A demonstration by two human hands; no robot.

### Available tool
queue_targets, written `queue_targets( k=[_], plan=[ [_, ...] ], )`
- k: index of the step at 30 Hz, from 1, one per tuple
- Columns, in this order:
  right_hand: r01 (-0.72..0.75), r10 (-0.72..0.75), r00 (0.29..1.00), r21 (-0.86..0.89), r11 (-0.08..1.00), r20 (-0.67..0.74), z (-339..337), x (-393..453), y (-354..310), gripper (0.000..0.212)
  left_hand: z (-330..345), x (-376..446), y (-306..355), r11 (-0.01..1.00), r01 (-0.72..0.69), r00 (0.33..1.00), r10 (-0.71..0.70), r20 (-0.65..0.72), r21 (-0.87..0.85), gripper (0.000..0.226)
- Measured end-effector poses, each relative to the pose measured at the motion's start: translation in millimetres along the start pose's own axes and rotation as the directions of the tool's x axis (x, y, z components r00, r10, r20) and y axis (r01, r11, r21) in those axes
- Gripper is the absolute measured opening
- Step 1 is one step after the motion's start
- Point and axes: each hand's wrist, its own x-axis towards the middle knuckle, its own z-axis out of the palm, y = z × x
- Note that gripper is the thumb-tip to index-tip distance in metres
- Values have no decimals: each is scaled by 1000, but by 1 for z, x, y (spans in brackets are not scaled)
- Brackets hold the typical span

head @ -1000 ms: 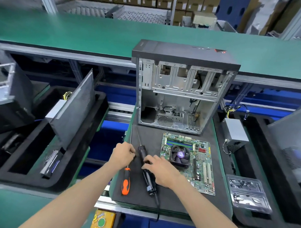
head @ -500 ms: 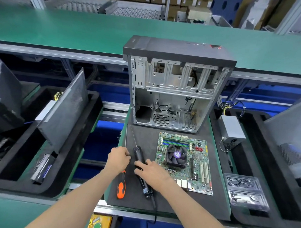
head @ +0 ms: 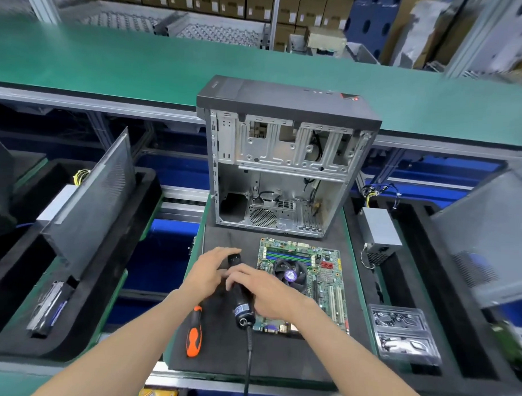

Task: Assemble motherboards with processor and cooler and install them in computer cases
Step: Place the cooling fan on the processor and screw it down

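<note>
On the far left a foam tray (head: 141,193) carries a leaning grey panel (head: 91,203), with a drive (head: 47,306) lying in the slot at its near side.

In the middle, a black mat (head: 218,359) covers the table. An orange-and-black screwdriver (head: 194,331) lies near the mat's left edge, handle toward the near edge, its shaft running under my left hand (head: 209,273). That hand hovers with fingers spread and loosely bent beside the front end of the driver (head: 241,298); whether the fingers touch it, I cannot tell. The driver is a black powered tool, lying lengthwise on the mat, its cable (head: 248,363) trailing off the near edge. My right hand (head: 262,289) lies across its body, fingers curled over the barrel, gripping it.

Just right of the driver, touching my right hand's wrist side, the motherboard (head: 325,277) lies flat on the mat, near the right edge, with the cooler (head: 289,274) fitted on it and memory sticks at its far side. Beyond the board, at the mat's far edge, the case (head: 285,157) stands upright, open side facing me, its interior bare metal with a few loose cables.

To the right, another foam tray (head: 421,307) holds a power supply (head: 379,234) with wires, a clear plastic blister tray (head: 403,333) of small parts near the near edge, and a second grey panel (head: 486,235) leaning at the far right.
</note>
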Motion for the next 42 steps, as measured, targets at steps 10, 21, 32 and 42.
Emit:
queue_targets(
  k=[10,21,32,42],
  plan=[
    [3,192,928,523,852,-319,-76,-7,-34,29,1,14,33,972,109,983,-137,-123,-209,15],
    [38,352,614,472,881,-707,-109,0,-44,32,33,17,63,963,238,971,-238,15,-124,23],
    [346,344,590,613,710,-731,-115,5,-53,23,47,22,79,867,222,973,-228,41,-447,21],
    [416,406,568,675,609,-716,-133,0,-44,34,46,32,79,860,249,964,-265,28,-446,9]
  ],
)
